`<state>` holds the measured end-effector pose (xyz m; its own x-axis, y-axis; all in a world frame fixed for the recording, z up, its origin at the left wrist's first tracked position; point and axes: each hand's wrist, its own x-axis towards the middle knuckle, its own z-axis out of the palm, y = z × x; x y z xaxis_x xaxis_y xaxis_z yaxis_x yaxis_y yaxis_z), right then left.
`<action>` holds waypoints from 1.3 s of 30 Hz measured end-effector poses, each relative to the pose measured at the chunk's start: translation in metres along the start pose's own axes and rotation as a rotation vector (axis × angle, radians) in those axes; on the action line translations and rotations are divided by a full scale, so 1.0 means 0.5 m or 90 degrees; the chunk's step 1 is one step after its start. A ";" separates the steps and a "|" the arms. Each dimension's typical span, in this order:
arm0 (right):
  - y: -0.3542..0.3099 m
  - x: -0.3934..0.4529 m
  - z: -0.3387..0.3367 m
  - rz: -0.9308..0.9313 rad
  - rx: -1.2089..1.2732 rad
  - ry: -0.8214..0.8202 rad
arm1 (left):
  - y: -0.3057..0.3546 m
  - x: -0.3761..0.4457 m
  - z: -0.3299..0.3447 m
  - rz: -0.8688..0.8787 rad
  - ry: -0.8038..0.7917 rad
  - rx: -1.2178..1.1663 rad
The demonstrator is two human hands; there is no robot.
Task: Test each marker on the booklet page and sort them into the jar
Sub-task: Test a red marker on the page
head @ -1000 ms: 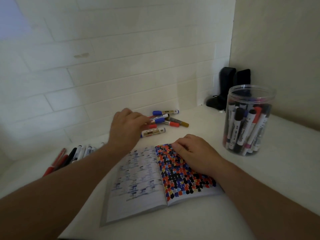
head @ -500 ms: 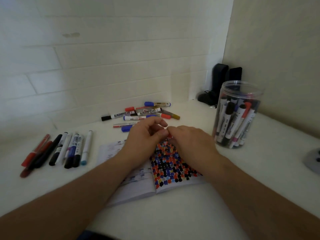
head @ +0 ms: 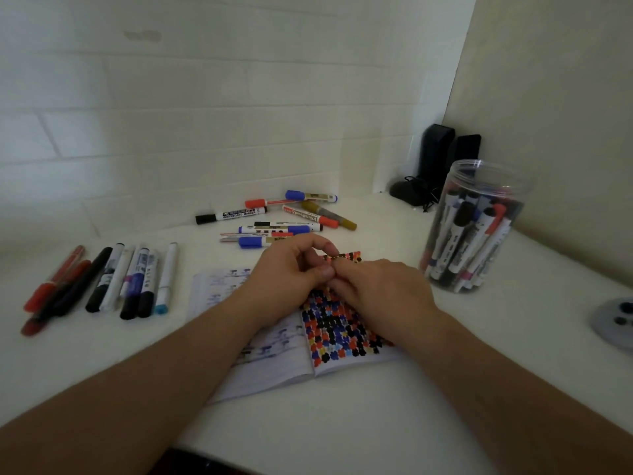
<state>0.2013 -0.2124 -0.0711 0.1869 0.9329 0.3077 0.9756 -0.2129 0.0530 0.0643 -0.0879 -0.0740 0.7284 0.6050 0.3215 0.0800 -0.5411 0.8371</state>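
Note:
An open booklet [head: 270,368] lies on the white table, its right page [head: 339,330] filled with coloured dots. My left hand [head: 287,275] and my right hand [head: 380,289] meet fingertip to fingertip above the top of that page. Both have curled fingers that pinch a marker, which is almost wholly hidden by the fingers. A clear plastic jar [head: 479,180] with several markers standing in it is to the right of the booklet. A loose pile of markers [head: 284,221] lies behind the booklet.
A row of several markers [head: 133,279] lies side by side on the left, with red ones [head: 51,293] at its far end. Two dark objects [head: 438,156] stand in the back corner. A grey round object [head: 616,320] sits at the right edge.
My left hand has come back from the marker pile to meet my right hand over the booklet. The right hand has lifted off the dotted page. The view has shifted and shows the left row.

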 end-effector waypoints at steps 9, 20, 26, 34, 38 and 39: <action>0.047 -0.002 -0.082 0.251 0.201 -0.139 | -0.001 -0.006 0.003 -0.008 -0.008 0.026; 0.125 -0.063 -0.101 0.133 0.949 -0.144 | 0.003 0.000 0.024 0.164 -0.215 0.376; 0.111 -0.099 -0.048 0.128 0.970 -0.172 | -0.008 -0.001 0.027 0.193 -0.210 0.389; 0.089 -0.112 -0.045 0.143 0.790 -0.078 | 0.000 0.002 0.032 0.190 -0.253 0.401; 0.081 -0.112 -0.039 0.208 0.787 -0.084 | 0.000 0.003 0.033 0.193 -0.257 0.399; 0.079 -0.112 -0.040 0.218 0.785 -0.088 | 0.001 0.003 0.033 0.195 -0.254 0.401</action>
<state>0.2270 -0.2790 -0.0672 0.3857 0.9222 0.0275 0.3225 -0.1069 -0.9405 0.0766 -0.0968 -0.0807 0.9589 0.1860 0.2145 0.1188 -0.9490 0.2921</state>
